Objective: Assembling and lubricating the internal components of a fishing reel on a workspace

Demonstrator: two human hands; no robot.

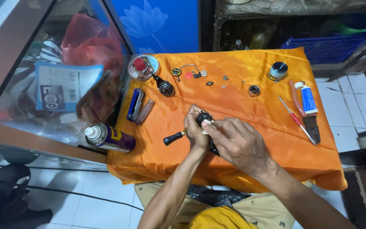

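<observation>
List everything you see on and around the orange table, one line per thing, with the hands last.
cloth-covered table: 1, orange, centre
spray can: 1, purple and yellow with white cap, lying on table's left edge
round clear container: 1, red part inside, far left of table
small metal parts: several, silver and dark, far middle
spool: 1, black and silver, far right
metal ring: 1, silver, near spool
tube: 1, blue and white, right side
pliers: 1, red handles, right side
screwdriver: 1, red handle, beside pliers
crate: 1, blue, behind table
fishing reel: 1, black with knobbed handle, held in both hands
left hand: grips reel
right hand: on reel
</observation>
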